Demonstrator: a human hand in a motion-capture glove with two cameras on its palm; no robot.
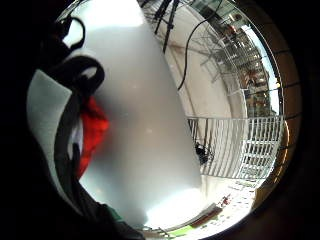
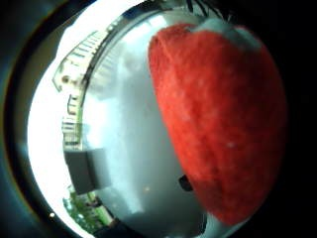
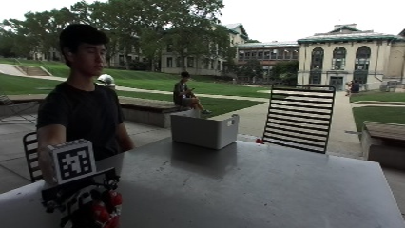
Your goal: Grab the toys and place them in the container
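Grip: my right hand (image 3: 89, 206), lower left of the frame, clasps a red plush toy (image 2: 218, 119).
Hidden: fingers mostly cut off.
Container: white bin (image 3: 204, 129) mid-frame.
Surface: grey worktop (image 3: 253, 190), outdoors.

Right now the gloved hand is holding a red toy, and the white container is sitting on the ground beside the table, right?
Not quite. The gloved hand does hold a red toy, but the white container sits on the table, at its far edge, not on the ground. The outside view shows this.
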